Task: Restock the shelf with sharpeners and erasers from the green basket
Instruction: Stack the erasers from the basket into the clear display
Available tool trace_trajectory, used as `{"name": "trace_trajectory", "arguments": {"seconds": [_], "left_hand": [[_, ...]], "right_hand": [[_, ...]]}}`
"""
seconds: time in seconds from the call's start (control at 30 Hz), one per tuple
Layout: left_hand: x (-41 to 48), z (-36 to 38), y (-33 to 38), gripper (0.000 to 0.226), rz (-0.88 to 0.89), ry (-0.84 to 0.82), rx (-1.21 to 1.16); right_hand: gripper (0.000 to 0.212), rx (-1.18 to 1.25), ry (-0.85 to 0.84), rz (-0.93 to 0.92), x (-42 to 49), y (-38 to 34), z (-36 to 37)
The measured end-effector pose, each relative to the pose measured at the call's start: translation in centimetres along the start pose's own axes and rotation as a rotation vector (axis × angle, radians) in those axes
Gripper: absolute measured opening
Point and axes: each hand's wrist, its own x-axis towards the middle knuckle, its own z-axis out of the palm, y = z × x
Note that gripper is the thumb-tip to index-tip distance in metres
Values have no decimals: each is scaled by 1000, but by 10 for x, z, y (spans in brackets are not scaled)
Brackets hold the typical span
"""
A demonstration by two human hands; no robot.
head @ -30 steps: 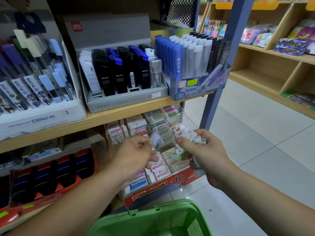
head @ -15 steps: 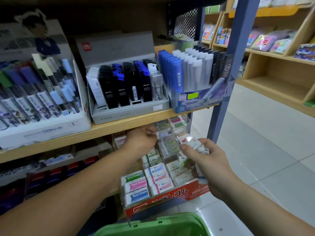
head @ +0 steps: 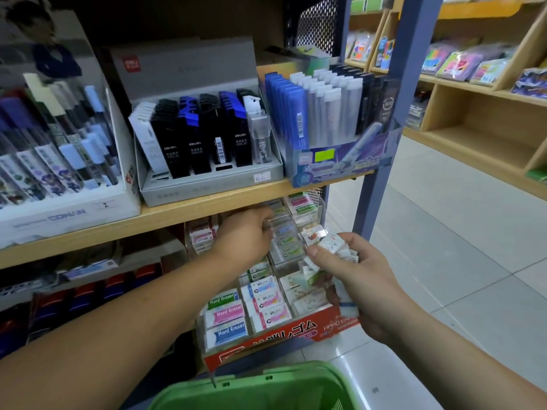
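Wooden shelf above eraser rack. Left hand at rack's top row, grip hidden. Right hand, at rack's right edge, clutches erasers. Seat each flat, label out.

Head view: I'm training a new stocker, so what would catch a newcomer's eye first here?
The right hand, centre right, grips a clutch of wrapped erasers. The left hand reaches into an upper compartment of the clear display, just under the wooden shelf. The green basket fills the bottom edge.
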Motion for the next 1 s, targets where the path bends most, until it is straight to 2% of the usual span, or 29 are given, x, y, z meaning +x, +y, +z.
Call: {"name": "trace_trajectory", "arguments": {"seconds": [0.07, 0.17, 0.23, 0.4, 0.53, 0.67, 0.83, 1.0], "left_hand": [[-14, -5, 11, 18, 77, 12, -199], [-43, -12, 29, 17, 143, -213, -531], [-55, -16, 30, 19, 145, -238, -612], [-63, -23, 18, 19, 91, -289, -672], [-66, -27, 8, 14, 0, -285, -752], [-68, -38, -1, 16, -132, -333, -930], [-72, -41, -13, 17, -173, -359, -981], [-72, -50, -24, 23, -238, -336, -890]], "right_hand": [[37, 2, 8, -8, 0, -2, 0], [46, 11, 8, -14, -2, -3, 1], [53, -11, -13, -17, -3, -2, 4], [52, 4, -72, -3, 0, 4, 8], [36, 43, -126, 31, 2, 7, 13], [22, 124, -105, 86, 2, 6, 16], [20, 7, -67, 81, 4, 11, 22], [24, -130, 34, 46, 6, 12, 30]]}}
